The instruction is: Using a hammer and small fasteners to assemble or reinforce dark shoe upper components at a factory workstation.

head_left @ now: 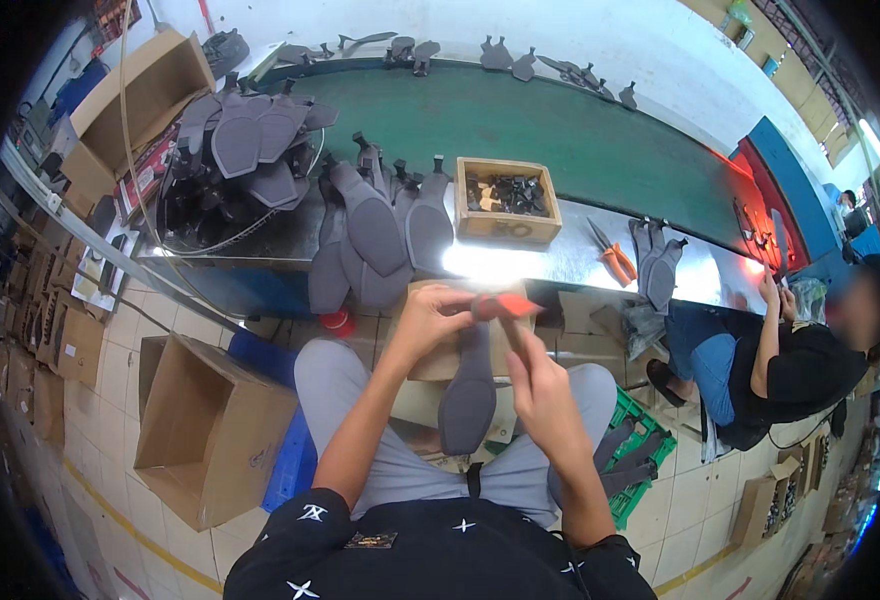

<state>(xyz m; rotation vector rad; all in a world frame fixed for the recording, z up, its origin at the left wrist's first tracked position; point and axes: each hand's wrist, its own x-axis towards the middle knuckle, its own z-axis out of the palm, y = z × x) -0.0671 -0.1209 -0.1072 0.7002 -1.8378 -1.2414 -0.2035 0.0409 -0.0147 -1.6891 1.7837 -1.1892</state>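
A grey shoe sole [468, 410] hangs with its broad toe end toward me between my knees. My left hand [432, 318] is closed at its far, heel end, fingers pinched; the exact contact is partly hidden behind the hammer. My right hand [542, 390] is wrapped round the handle of a hammer [511, 306], whose orange-red head is blurred and lies over the heel end, close to my left fingertips. Whether it touches is unclear. Beneath is a light brown block or box [430, 362], mostly covered.
Grey heeled soles [375, 235] are heaped on the metal-edged bench, beside a wooden box [508, 228] of small black parts and orange-handled pliers [615, 262]. An open carton [210, 425] stands left, a green crate [650, 440] right. A co-worker [790, 350] sits at right.
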